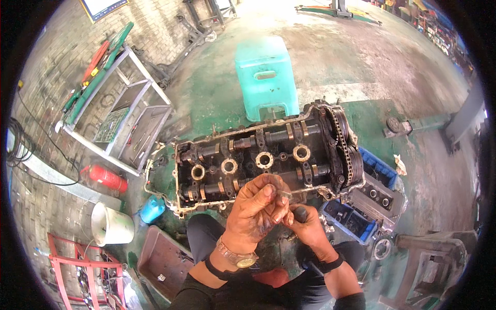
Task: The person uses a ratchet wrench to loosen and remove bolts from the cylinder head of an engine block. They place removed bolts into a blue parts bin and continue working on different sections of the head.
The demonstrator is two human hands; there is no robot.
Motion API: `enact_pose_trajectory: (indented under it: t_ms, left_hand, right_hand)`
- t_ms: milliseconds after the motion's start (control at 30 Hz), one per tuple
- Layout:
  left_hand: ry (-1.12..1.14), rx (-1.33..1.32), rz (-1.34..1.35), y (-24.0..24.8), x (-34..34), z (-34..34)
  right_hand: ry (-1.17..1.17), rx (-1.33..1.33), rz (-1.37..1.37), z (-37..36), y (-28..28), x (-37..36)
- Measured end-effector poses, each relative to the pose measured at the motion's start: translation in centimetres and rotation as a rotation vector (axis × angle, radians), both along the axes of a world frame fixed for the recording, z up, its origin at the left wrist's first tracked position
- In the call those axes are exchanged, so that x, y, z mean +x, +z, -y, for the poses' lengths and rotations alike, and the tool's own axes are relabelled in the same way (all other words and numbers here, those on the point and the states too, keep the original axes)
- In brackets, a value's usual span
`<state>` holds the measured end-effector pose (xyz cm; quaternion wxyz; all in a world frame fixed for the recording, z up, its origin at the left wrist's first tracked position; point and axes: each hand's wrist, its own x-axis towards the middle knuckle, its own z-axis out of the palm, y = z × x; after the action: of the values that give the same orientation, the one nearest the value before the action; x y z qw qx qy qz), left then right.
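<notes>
Before me lies an engine cylinder head (243,163) with its camshafts exposed, several round spark plug tubes along its middle and a timing chain (338,124) at its right end. My left hand (258,206) is raised over its near edge, closed, with thumb and fingers pinching a small greyish metal piece (285,195) whose kind I cannot make out. Just to the right and lower, my right hand (310,230) is closed round a dark, blunt-ended thing (300,214) like a tool handle; the rest of it is hidden. Both hands nearly touch.
A turquoise plastic stool (266,77) stands beyond the engine. At right are blue crates (367,235) of parts and a metal cover (374,204). A tool cart (116,103), red fire extinguisher (107,178), white bucket (111,225) and brown tray (160,258) are at left.
</notes>
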<state>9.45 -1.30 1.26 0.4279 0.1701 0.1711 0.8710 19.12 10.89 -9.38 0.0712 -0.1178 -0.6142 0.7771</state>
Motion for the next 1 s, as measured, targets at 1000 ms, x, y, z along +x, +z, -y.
enact_pose_trajectory:
  t_ms: [1000]
  left_hand:
    - [0.347, -0.488, -0.850, 1.2, 1.6, 1.0]
  right_hand:
    - [-0.155, -0.019, -0.218, -2.3, 4.6, 2.1]
